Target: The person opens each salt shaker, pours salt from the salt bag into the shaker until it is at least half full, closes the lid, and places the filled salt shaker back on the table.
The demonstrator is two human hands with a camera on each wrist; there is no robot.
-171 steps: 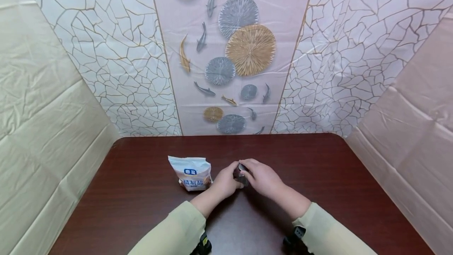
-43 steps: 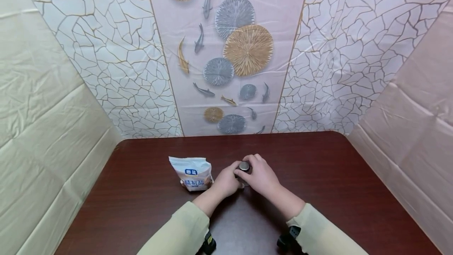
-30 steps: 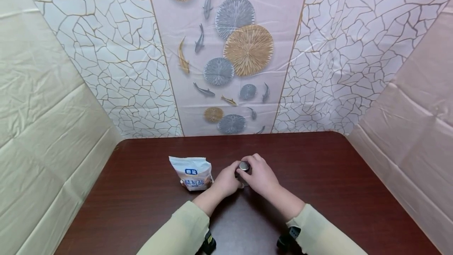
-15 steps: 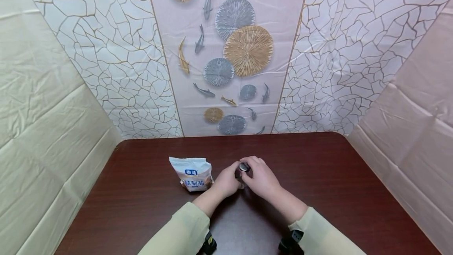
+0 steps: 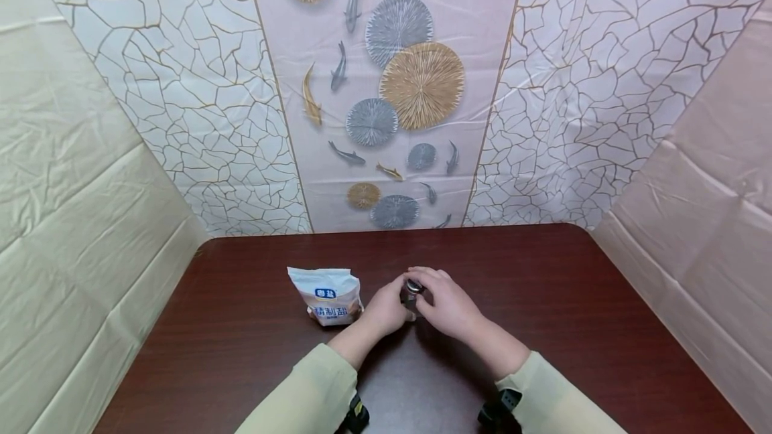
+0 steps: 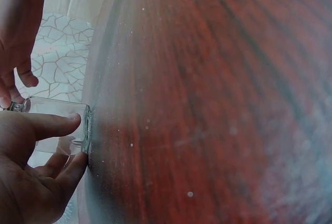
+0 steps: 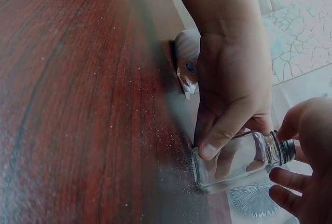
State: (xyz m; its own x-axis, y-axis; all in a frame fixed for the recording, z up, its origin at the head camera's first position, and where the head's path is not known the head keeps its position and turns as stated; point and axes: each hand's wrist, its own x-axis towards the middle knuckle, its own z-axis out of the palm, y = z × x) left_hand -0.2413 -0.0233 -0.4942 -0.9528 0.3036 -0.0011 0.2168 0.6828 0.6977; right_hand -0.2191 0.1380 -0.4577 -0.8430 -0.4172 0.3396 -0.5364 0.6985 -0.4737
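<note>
A small clear glass jar (image 7: 244, 146) stands upright on the table, its dark screw cap (image 7: 287, 151) on the neck. The left hand (image 5: 382, 307) grips the jar's body low down, thumb on one side and fingers on the other, as the left wrist view also shows of the jar (image 6: 57, 106). At the top, the right hand (image 5: 451, 303) pinches the cap (image 5: 413, 285) between thumb and forefinger. The other right fingers (image 7: 290, 180) hang off beside the neck. The jar looks transparent, with no contents plainly visible.
A white and blue printed plastic bag (image 5: 328, 295), apparently salt, stands upright just left of the left hand. The dark reddish-brown table (image 5: 253, 367) reaches to a patterned cloth backdrop (image 5: 374, 166). Small white specks lie on the tabletop in the wrist views.
The right hand has turned around the cap, its thumb drawn back towards the body and its wrist a little rightwards. The left hand keeps its grip on the jar; the bag has stayed put.
</note>
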